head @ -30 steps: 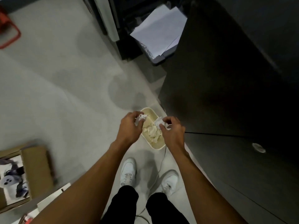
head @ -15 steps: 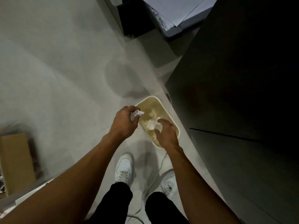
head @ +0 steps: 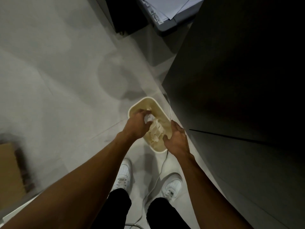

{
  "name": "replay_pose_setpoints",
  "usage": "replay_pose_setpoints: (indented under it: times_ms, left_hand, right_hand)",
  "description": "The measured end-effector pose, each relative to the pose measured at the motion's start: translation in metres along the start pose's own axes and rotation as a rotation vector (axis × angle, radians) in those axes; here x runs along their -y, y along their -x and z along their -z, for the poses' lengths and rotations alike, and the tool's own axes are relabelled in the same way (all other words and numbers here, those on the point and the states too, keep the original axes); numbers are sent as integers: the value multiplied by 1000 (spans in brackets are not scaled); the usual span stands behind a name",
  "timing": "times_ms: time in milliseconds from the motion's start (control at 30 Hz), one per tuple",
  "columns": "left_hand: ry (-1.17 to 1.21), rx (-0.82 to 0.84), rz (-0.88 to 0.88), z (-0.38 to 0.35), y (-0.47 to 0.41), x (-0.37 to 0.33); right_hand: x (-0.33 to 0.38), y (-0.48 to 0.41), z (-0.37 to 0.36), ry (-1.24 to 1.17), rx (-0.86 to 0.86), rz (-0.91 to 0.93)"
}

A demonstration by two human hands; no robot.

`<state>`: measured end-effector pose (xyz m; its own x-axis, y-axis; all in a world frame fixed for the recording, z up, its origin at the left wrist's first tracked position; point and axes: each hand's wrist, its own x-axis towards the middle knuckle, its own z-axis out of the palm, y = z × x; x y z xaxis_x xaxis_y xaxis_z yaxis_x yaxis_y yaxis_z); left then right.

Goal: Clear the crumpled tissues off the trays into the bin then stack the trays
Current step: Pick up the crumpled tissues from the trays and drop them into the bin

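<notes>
Over the cream rectangular plastic bin (head: 149,98) on the grey floor (head: 57,80), which holds a heap of crumpled white tissues (head: 156,132), the left hand (head: 137,125) curls its fingers round a small white tissue ball (head: 149,117), while the right hand (head: 177,139) hangs with fingers loose, holding nothing.

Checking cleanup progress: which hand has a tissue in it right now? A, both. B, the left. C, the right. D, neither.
B: the left hand grips a white crumpled tissue over the bin, while the right hand hangs relaxed with nothing visible in it.

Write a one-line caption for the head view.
Over a cream bin, the left hand holds a crumpled tissue above the tissue pile inside; the right hand is open at the rim.
</notes>
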<state>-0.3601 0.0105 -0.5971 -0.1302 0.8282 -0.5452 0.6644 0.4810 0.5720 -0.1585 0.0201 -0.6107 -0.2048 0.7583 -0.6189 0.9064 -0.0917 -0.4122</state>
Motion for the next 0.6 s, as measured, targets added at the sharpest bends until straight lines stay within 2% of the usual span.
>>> replay_pose_setpoints:
  times_ms: [67,133,367,600]
  left_hand:
    - [-141,197,29,-5,-1,-3]
    - [-169,240,48,-6,1,-5]
    - [-142,110,62,35,37,-17]
    - [-62,36,11,107,96,-78]
  right_hand:
    - [0,-1,3,-7,20,-12]
    - [2,-1,7,-1,36,-20]
    - [34,27,44,-57,6,-24]
    - [95,94,117,-160,-48,-20]
